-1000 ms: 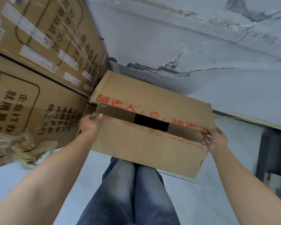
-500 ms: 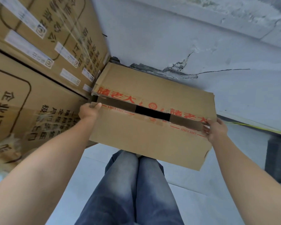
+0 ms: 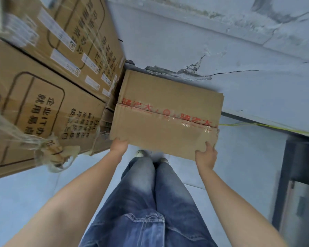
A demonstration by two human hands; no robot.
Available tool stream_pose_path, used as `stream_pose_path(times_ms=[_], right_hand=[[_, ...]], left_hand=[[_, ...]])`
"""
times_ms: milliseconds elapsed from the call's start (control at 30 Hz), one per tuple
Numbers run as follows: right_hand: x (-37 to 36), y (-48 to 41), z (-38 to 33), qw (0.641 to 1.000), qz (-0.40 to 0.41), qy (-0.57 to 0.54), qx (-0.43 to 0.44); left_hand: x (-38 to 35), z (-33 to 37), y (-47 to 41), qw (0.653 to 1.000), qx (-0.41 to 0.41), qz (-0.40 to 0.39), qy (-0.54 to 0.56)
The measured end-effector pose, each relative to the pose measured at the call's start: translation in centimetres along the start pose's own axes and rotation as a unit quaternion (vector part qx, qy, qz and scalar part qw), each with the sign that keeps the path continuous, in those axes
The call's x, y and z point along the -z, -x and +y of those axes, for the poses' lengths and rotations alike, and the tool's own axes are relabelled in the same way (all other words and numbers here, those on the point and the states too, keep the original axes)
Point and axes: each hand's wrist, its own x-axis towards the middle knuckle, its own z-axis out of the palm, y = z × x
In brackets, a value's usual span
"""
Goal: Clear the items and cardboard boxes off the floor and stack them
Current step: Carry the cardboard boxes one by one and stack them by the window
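Note:
A brown cardboard box [image 3: 168, 113] with red printed characters and shiny tape along its closed top flaps sits against the wall, beside the stack of large boxes [image 3: 48, 97]. My left hand [image 3: 119, 145] is at the box's near left corner, its fingers hidden under or behind the edge. My right hand [image 3: 206, 155] holds the near right corner, with the thumb on the top face and the fingers round the edge.
Two large brown boxes with black print and loose plastic strapping [image 3: 55, 155] fill the left side. A cracked grey wall [image 3: 203, 50] stands behind. A dark cabinet [image 3: 300, 184] is at the right. A yellow cable [image 3: 257, 124] runs along the wall base. My jeans and shoes are below the box.
The gap between the top flaps has closed. Both hands have slid from the box's side edges to its near corners. The box sits lower and nearer the wall.

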Motion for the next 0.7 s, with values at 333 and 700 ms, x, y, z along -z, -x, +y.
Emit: stream_pose_path(times_ms=[333, 700], right_hand=[[3.7, 6.7, -0.8, 0.992, -0.122, -0.029, 0.011], [7.4, 12.6, 0.7, 0.973, -0.020, -0.231, -0.021]], left_hand=[[1.1, 0.2, 10.0, 0.996, -0.046, -0.034, 0.068], [-1.3, 8.3, 13.5, 0.968, -0.187, -0.150, -0.069]])
